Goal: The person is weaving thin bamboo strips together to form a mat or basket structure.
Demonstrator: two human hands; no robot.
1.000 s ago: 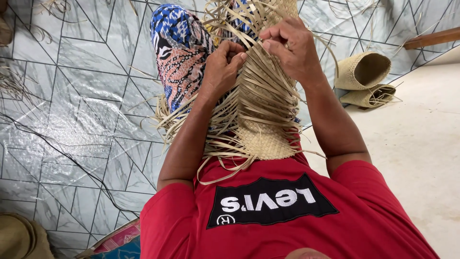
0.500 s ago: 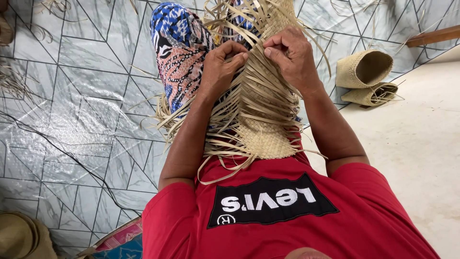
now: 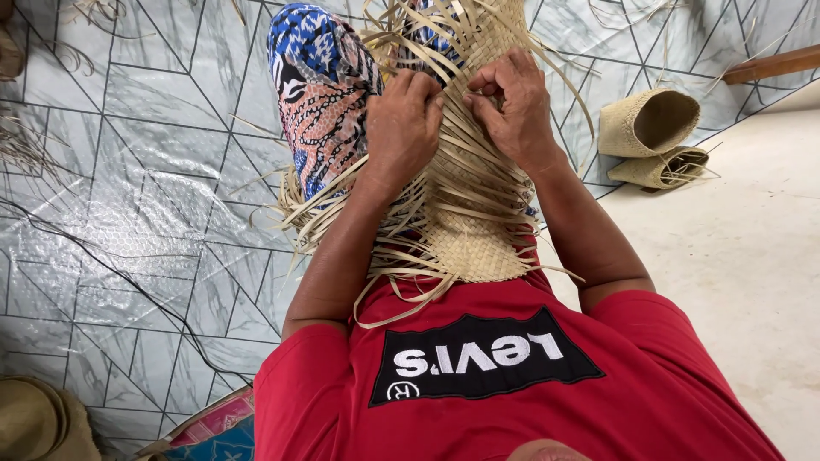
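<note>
A half-woven straw piece (image 3: 465, 201) lies over my lap, its woven round end near my red shirt and loose strips fanning out toward my knees. My left hand (image 3: 401, 128) is closed on a few pale strips at the left of the weave. My right hand (image 3: 512, 107) pinches strips close beside it, fingertips almost meeting the left hand's. My patterned trouser leg (image 3: 320, 94) shows to the left of the straw.
Two finished woven straw pouches (image 3: 653, 137) lie on the floor to the right. A silver patterned mat (image 3: 128, 188) covers the floor, with a thin dark cord (image 3: 111, 273) across it. A woven hat (image 3: 34, 423) sits at the lower left, a wooden bar (image 3: 773, 64) at the upper right.
Both hands have moved a little nearer to me along the weave and closer together, working the strips. The straw piece stays on my lap.
</note>
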